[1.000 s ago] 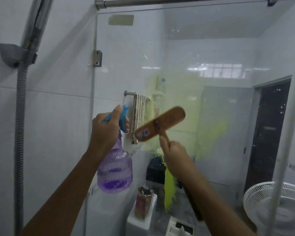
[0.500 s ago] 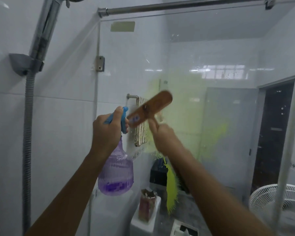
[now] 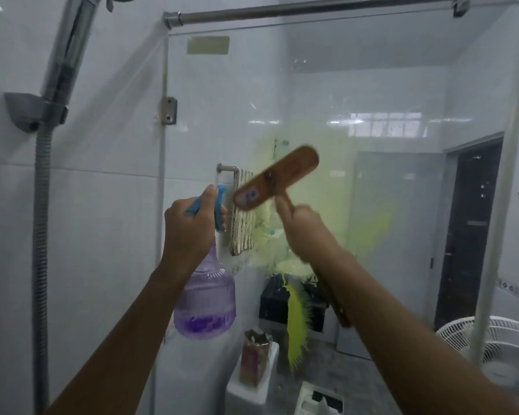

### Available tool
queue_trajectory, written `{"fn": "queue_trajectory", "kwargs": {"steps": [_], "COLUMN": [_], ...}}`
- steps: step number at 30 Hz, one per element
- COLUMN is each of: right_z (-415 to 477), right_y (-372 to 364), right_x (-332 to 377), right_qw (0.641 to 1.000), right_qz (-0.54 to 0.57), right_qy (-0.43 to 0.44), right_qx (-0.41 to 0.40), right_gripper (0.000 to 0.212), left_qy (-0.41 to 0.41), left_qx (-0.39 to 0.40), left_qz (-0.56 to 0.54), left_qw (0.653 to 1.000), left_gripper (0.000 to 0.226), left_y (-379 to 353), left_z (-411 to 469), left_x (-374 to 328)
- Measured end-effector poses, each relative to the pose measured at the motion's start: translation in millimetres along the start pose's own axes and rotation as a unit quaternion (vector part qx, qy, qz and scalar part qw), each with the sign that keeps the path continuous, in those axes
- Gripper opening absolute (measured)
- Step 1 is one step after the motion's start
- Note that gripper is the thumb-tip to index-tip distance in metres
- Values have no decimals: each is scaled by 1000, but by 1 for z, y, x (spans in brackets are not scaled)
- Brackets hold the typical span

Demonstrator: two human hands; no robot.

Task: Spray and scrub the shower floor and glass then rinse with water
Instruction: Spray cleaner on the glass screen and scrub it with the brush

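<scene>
Nearest, on this side of the glass panel (image 3: pixel 372 85), both forearms reach up toward it. The left hand (image 3: pixel 189 232) grips the neck of a purple spray bottle (image 3: pixel 206 298), with fingers curled round its blue trigger head. The nozzle points at the glass near its hinged left edge, and purple liquid sits low in the bottle. The right hand (image 3: pixel 304 232) is closed round the handle of a wooden scrub brush (image 3: pixel 276 182), forefinger laid along the stem. The brush head is tilted and blurred, its wooden back turned away from the glass; whether the bristles touch the glass I cannot tell. A yellow-green haze spreads on the glass around the brush head. Left of the glass, a shower hose (image 3: pixel 41 235) hangs on the tiled wall. Beyond the glass, a striped cloth (image 3: pixel 241 217) hangs on a rail, and a white fan (image 3: pixel 504 348) stands toward its lower right corner.
</scene>
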State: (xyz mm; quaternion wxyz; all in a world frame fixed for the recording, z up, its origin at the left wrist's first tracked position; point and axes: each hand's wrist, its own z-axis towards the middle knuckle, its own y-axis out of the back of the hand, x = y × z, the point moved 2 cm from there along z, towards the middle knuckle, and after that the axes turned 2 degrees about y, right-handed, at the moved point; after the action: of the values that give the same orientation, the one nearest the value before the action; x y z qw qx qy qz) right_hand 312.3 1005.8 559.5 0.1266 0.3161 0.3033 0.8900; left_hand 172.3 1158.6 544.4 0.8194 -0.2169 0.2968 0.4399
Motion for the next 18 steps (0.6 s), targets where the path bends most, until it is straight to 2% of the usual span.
{"fn": "queue_trajectory", "kwargs": {"steps": [3,5,7,10,12,18], "right_z": [-57,-62,-38,10,24,-70], "right_y": [-35,-25,6,73,101,61], "right_x": [-41,-44,-33,-12,-11,-92], "right_qw": [997,997,999,996,992,983], "right_qz": [-47,-50,-46,14,52,114], "right_qy": [4,4,5,-37,-47,-83], "right_qx": [58,57,20,-75,-110,-114], "right_gripper": [64,63,64,68,64,65], "left_qy": [-9,-5,-6,-14,-3,30], "left_qx": [7,10,16,26,39,121], "left_qz": [7,6,7,-4,-27,-110], "left_qw": [1000,1000,1000,1000,999,986], "left_gripper": [53,51,52,52,51,51], "left_y": [-3,-5,-11,-25,-37,-72], "left_z": [-6,-9,-10,-16,-19,-37], "left_x": [1,3,3,-2,-8,-24]}}
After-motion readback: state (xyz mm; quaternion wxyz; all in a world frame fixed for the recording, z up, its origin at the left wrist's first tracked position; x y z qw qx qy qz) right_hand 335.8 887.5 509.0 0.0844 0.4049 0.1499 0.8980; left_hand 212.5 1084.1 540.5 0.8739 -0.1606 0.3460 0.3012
